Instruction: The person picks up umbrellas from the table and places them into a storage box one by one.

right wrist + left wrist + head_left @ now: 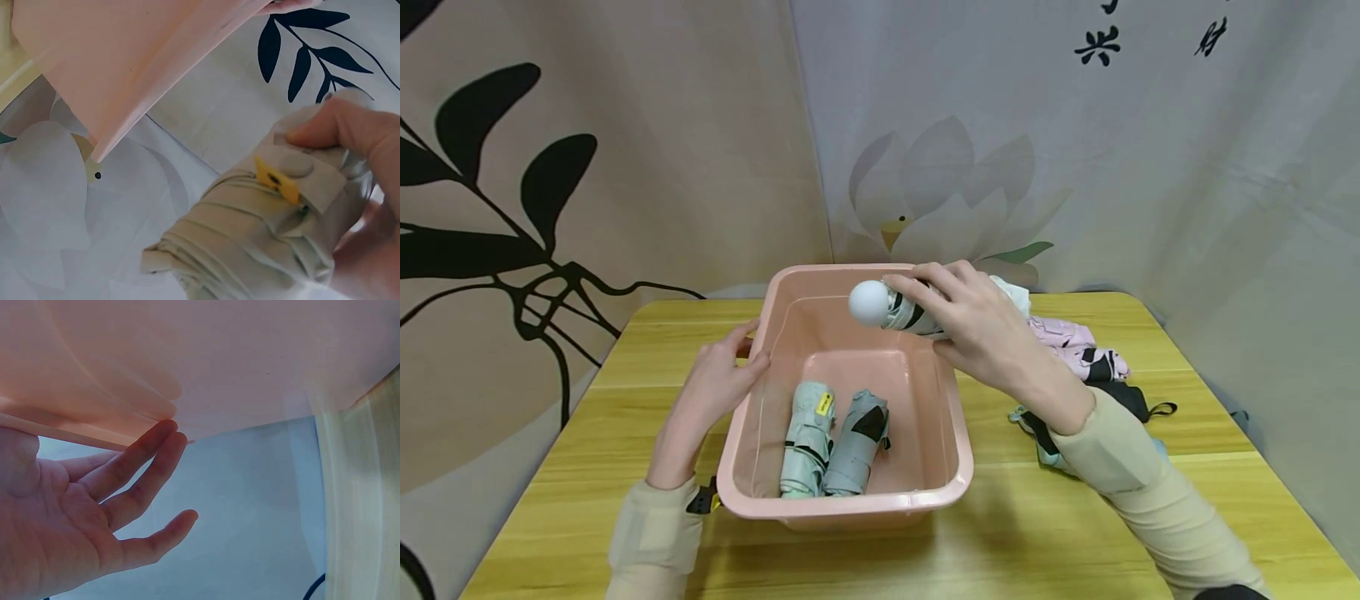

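Well, nearest comes the wooden table (820,567), and on it stands a pink basin (917,498); clock hours here run from the basin's middle. Inside, toward seven o'clock, lies a mint rolled umbrella (808,446), with a grey-blue rolled umbrella (852,457) just beside it, near six. Outside, slightly past three, a pale-blue and black bundle (1037,433) is partly hidden by the right sleeve (1105,454); a black folded item (1126,398) with a loop lies beyond. At nine o'clock the left hand (718,379) holds the rim, fingers slightly spread under it. Pink rolled bundles (1063,333) lie toward three. At two o'clock the right hand (981,329), fingers wrapped round and thumb pressing, grips a pale rolled umbrella (901,311), its white knob (869,302) over the basin toward twelve. Behind hangs a printed curtain (1187,167).
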`<state>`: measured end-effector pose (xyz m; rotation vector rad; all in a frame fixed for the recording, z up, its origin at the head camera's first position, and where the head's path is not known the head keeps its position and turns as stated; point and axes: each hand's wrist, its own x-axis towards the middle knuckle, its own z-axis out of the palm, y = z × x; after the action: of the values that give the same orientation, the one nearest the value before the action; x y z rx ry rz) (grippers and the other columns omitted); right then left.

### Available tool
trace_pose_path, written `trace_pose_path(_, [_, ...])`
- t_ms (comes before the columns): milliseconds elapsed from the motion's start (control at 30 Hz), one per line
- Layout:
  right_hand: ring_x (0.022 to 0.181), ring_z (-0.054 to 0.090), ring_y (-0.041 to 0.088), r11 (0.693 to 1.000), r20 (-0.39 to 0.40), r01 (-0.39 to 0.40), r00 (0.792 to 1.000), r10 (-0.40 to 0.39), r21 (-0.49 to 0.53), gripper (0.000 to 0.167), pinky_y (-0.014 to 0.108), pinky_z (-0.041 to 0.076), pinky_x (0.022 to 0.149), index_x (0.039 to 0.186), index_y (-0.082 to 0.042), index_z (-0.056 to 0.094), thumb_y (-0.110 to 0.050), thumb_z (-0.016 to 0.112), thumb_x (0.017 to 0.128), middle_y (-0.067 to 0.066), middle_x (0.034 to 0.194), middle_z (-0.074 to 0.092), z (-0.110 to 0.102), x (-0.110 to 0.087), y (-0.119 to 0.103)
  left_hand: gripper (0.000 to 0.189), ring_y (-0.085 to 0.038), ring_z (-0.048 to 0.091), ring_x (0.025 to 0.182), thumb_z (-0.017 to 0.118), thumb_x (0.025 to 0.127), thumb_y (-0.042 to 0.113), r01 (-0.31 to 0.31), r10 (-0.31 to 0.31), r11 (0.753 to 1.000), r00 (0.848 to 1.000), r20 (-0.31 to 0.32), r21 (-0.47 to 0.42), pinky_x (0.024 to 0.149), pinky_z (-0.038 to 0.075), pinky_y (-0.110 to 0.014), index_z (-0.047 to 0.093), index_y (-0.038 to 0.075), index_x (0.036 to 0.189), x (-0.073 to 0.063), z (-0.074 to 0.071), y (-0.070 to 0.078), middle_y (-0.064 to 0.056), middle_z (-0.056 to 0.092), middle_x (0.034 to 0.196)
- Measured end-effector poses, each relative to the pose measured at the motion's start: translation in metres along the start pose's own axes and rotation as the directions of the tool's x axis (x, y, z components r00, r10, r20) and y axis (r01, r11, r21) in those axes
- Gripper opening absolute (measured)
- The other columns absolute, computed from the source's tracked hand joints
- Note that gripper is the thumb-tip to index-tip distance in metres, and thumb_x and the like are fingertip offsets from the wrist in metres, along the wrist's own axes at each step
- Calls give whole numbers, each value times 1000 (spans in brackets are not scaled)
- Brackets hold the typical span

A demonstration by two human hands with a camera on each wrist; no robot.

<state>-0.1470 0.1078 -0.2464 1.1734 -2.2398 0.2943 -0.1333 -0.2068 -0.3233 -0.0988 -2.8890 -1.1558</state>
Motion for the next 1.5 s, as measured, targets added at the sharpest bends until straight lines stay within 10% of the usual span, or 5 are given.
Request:
trace_pose_path(667, [93,55,24,935,116,340,937,-329,-98,62,35,50,78,124,-23,55,6,71,73,-1,112,60,8,11,-14,60,-36,70,87,48,93,19,-8,8,1000,1000,2,7,62,60,-36,31,-2,146,0,0,-1,-32,59,120])
trace_pose_path(1133, [90,57,21,848,203,515,849,-487,-121,59,31,50,74,129,-27,50,-24,77,77,-5,110,57,20,24,-25,58,-36,70,89,49,94,19,-20,21,999,1000,-11,27,66,60,-37,32,-3,145,0,-1,1,-31,61,118])
trace_pose_path(1500, [89,58,17,790,253,603,785,-565,-108,55,30,50,85,127,-32,49,-3,65,83,1,118,56,32,35,-34,57,-35,70,87,49,95,20,-31,31,999,999,-13,37,66,60,-37,34,-3,145,1,-1,-2,-31,62,116])
